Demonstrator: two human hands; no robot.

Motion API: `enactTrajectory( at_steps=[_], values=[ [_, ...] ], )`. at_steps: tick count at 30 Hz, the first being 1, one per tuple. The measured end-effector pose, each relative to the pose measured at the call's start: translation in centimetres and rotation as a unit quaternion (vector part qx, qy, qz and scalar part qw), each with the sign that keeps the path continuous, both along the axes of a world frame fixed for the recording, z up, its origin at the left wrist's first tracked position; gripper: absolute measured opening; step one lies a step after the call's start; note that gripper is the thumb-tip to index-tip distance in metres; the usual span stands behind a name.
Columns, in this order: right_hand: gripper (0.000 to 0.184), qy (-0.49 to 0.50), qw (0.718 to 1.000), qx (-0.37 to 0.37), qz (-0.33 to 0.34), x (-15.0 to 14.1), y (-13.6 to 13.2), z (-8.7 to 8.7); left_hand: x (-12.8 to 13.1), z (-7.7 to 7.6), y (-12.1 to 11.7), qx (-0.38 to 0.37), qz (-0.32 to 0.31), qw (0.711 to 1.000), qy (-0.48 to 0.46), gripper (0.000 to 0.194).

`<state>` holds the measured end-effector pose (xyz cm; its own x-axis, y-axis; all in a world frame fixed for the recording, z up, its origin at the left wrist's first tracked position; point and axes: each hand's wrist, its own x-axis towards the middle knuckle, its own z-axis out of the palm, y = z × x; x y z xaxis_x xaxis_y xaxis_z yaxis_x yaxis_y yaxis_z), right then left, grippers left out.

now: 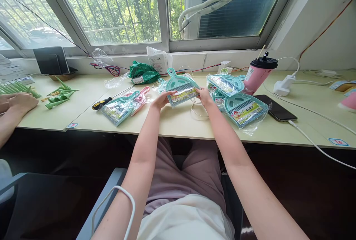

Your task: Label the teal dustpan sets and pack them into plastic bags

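Observation:
Between my hands is a teal mini dustpan-and-brush set (180,82) in clear wrapping with a yellow-green label, raised slightly over the table. My left hand (162,99) grips its lower left corner, and my right hand (205,97) pinches its right edge. Left of them lie a wrapped teal set (119,107) and a pink one (141,101) partly under it. To the right, a stack of wrapped teal sets includes an upper one (226,83) and a front one (246,110). Another teal piece is mostly hidden behind the held set.
A screwdriver (101,103), green plastic bag (143,72), pink cup (259,74), phone (275,108) and white charger (284,85) lie around the sets. Cables cross the table (178,125). At far left, another person's hands (20,102) rest near green leaf strips (59,95).

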<state>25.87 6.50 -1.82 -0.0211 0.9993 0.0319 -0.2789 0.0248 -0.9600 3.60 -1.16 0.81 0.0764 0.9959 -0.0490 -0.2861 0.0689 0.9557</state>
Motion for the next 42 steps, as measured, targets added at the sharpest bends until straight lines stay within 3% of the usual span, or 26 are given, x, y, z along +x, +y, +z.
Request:
enactTrajectory(
  at_steps=[4, 8, 10, 12, 14, 17, 19, 24, 29, 36, 42],
  values=[
    [0.009, 0.043, 0.995, -0.012, -0.089, 0.3, 0.6, 0.0, 1.2, 0.7, -0.5, 0.063, -0.021, 0.995, -0.069, 0.048],
    [0.009, 0.035, 0.986, -0.025, -0.159, 0.4, 1.3, -0.6, 2.6, 0.8, -0.8, 0.109, -0.035, 0.992, -0.045, 0.096],
    [0.007, 0.023, 0.985, -0.024, -0.171, 0.2, 1.3, -0.8, 3.0, 0.6, -0.7, 0.120, -0.015, 0.993, -0.016, 0.103],
    [0.005, 0.007, 0.986, -0.017, -0.167, -0.1, 1.0, -0.9, 3.2, 0.4, -0.3, 0.115, 0.041, 0.993, 0.001, 0.092],
    [0.007, -0.011, 0.989, -0.002, -0.151, -0.5, 0.4, -0.8, 3.0, 0.1, 0.3, 0.100, 0.095, 0.990, 0.015, 0.067],
    [0.011, -0.023, 0.991, 0.029, -0.126, -1.2, -0.7, -0.3, 2.5, -0.2, 1.2, 0.096, 0.134, 0.986, 0.011, 0.033],
    [0.012, -0.023, 0.992, 0.046, -0.115, -1.6, -1.4, -0.1, 2.2, -0.3, 1.6, 0.090, 0.161, 0.983, -0.007, 0.025],
    [0.012, -0.006, 0.995, 0.054, -0.079, -2.3, -2.3, 0.1, 2.1, -0.6, 2.1, 0.069, 0.229, 0.971, -0.015, 0.018],
    [0.014, 0.027, 0.997, 0.045, -0.054, -2.2, -2.6, 0.2, 2.2, -0.5, 2.2, 0.045, 0.248, 0.968, -0.008, 0.022],
    [0.043, 0.009, 0.996, 0.068, 0.052, -1.6, -3.9, 1.2, 2.2, -0.4, 2.1, 0.047, 0.255, 0.964, -0.058, 0.017],
    [0.033, -0.004, 0.981, 0.071, 0.179, -2.2, -4.9, 1.0, 2.1, -0.2, 1.5, 0.038, 0.175, 0.982, -0.055, 0.024]
  ],
)
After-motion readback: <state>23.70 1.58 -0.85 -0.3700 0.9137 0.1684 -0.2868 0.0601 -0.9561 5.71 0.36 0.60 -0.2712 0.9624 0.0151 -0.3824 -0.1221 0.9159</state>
